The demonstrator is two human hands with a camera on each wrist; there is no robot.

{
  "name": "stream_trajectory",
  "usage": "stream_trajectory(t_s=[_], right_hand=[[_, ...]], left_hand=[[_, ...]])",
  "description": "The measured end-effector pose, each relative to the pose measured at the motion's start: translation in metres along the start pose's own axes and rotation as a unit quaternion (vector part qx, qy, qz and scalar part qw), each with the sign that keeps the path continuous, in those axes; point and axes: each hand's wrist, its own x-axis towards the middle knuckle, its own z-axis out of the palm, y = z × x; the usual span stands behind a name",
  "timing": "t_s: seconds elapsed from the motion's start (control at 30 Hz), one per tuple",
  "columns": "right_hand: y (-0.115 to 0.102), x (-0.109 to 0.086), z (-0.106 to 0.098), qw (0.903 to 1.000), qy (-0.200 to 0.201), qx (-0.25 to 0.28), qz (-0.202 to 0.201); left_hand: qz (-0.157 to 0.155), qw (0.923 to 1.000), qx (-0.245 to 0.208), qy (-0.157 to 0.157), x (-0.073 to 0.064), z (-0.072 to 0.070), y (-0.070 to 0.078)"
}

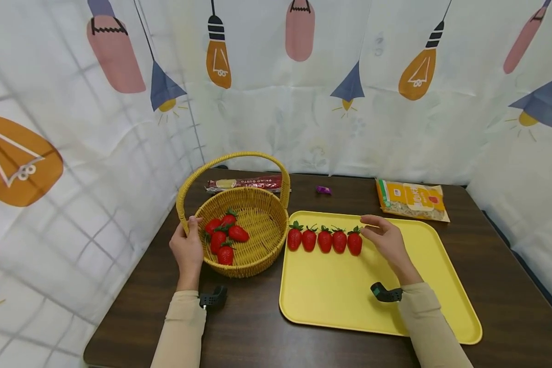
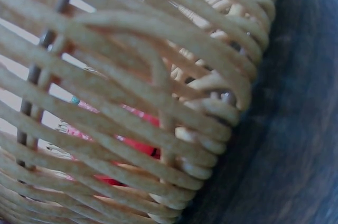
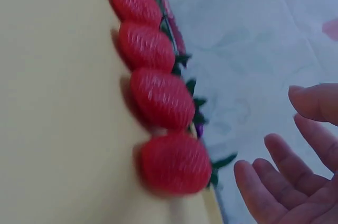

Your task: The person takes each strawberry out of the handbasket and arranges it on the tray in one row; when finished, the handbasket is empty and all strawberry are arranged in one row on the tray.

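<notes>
My left hand grips the left side of a yellow wicker basket, beside the foot of its arched handle. Several red strawberries lie inside, on the basket's left. Close up in the left wrist view is the basket's weave, with red showing through the gaps. On a yellow tray, several strawberries stand in a row along the far edge, leaves pointing away from me. Just right of the last strawberry hovers my right hand, fingers loosely spread and holding nothing. The right wrist view shows that strawberry apart from the fingers.
Behind the basket lies a long dark-red packet. A small purple wrapped piece sits beyond the tray. An orange and clear food bag is at the back right. Patterned white curtain surrounds the dark wooden table.
</notes>
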Motion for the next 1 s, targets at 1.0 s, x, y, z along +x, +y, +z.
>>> stream_trajectory(t_s=[1.0], right_hand=[[-0.106,0.028,0.185,0.9753,-0.211,0.046,-0.048]], left_hand=[[0.0,1.0,-0.008,-0.003,0.0,0.0,0.0]])
